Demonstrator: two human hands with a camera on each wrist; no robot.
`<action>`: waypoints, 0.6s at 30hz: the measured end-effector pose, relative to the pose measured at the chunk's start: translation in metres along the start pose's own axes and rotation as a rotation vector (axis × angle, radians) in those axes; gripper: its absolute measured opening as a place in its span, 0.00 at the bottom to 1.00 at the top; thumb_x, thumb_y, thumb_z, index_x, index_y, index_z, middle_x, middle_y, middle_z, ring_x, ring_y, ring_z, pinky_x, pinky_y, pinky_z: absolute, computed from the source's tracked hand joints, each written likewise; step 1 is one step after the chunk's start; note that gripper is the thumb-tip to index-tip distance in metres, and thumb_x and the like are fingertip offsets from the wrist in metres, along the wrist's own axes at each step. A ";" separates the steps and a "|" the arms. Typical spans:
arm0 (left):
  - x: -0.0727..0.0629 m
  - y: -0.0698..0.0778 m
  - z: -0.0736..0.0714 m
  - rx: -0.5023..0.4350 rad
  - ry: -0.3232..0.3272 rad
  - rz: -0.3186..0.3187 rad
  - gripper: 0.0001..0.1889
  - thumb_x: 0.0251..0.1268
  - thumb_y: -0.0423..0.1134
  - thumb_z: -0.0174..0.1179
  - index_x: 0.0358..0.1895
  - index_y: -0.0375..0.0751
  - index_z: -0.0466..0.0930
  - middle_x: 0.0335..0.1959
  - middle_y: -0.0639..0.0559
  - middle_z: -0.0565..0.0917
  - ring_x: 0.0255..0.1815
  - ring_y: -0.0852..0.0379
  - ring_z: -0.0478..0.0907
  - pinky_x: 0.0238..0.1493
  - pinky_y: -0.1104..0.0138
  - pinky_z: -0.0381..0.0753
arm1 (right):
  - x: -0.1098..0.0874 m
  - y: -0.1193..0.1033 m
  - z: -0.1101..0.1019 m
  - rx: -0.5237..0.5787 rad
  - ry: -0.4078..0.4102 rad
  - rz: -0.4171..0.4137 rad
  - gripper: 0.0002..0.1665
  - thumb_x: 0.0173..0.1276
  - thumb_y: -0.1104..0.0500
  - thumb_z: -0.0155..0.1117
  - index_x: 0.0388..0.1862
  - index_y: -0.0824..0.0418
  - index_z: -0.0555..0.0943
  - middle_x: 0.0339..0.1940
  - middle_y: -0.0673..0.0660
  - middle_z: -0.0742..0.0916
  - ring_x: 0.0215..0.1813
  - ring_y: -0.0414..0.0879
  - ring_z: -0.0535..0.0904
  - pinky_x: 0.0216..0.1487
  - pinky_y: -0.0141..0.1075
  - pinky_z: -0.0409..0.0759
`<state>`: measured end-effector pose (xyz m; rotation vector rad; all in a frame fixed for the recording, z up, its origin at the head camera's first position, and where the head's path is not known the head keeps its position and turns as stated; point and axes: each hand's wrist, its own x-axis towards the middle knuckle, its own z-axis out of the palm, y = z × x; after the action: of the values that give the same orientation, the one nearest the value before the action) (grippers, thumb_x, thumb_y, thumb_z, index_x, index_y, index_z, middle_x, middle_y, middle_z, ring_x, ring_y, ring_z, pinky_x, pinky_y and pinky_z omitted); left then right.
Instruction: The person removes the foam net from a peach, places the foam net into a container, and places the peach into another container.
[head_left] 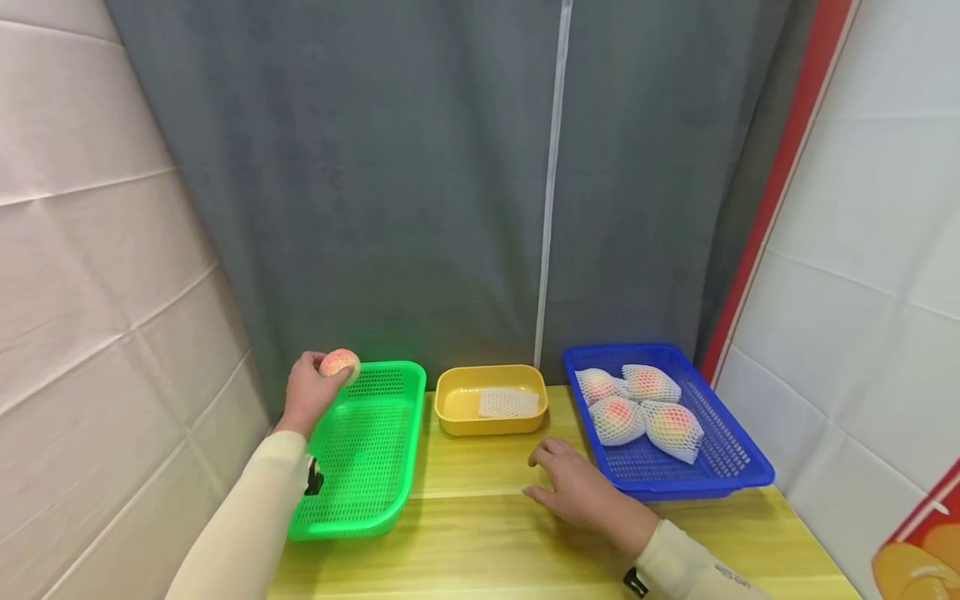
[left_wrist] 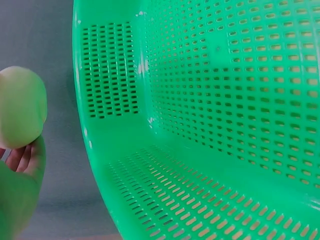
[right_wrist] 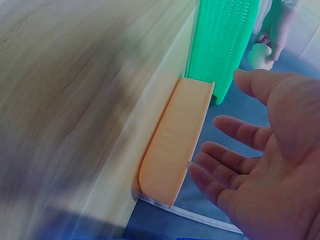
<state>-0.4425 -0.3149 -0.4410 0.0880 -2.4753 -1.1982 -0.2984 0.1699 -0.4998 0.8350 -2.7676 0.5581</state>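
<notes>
From where I stand, the person's left hand (head_left: 309,396) grips a bare peach (head_left: 340,364), fingers and thumb bent round its sides; the fruit is pink and pale yellow, held up by the far left corner of a green basket (head_left: 367,450); from the left wrist the peach shows just beside the basket's rim, apart from it, with grey behind.

The right hand (head_left: 581,492) is released, its fingers loosely bent and the thumb spread away from them; it hangs above the wooden tabletop (head_left: 450,533), between the yellow box (head_left: 491,426) and the near end of a blue basket (head_left: 645,472).

The yellow box sits in the middle towards the back, and a flat white foam net (head_left: 508,402) lies in it; the blue basket stands to the right, with four peaches (head_left: 672,427) in white foam nets gathered towards its far left part; the green basket's slotted floor shows in full light.

Both arms wear cream sleeves (head_left: 240,508), with something black at each wrist; a dark grey curtain (head_left: 375,167) hangs behind, a thin pale strip (head_left: 553,183) running down it; creased white sheeting (head_left: 97,250) lines both sides.
</notes>
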 end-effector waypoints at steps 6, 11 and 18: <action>0.009 -0.004 0.004 -0.019 0.087 -0.070 0.39 0.76 0.58 0.69 0.74 0.31 0.68 0.67 0.30 0.73 0.63 0.34 0.74 0.62 0.40 0.76 | 0.000 -0.001 0.000 0.007 -0.022 0.012 0.19 0.75 0.48 0.79 0.55 0.57 0.85 0.53 0.52 0.83 0.56 0.48 0.80 0.57 0.49 0.85; 0.010 -0.012 0.007 -0.016 0.090 -0.093 0.39 0.76 0.57 0.69 0.74 0.29 0.68 0.67 0.28 0.73 0.63 0.31 0.74 0.63 0.38 0.75 | -0.001 -0.003 0.000 0.021 -0.041 0.010 0.18 0.75 0.49 0.79 0.55 0.56 0.85 0.53 0.52 0.83 0.57 0.48 0.80 0.58 0.49 0.85; 0.006 -0.023 0.018 -0.029 0.042 -0.120 0.41 0.78 0.56 0.69 0.77 0.27 0.66 0.69 0.26 0.72 0.64 0.29 0.74 0.61 0.36 0.77 | 0.000 -0.006 -0.002 0.016 -0.064 0.016 0.18 0.76 0.48 0.78 0.55 0.55 0.85 0.54 0.50 0.83 0.57 0.47 0.81 0.58 0.48 0.85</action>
<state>-0.4570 -0.3180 -0.4668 0.2548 -2.4454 -1.2669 -0.2948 0.1659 -0.4966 0.8489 -2.8338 0.5670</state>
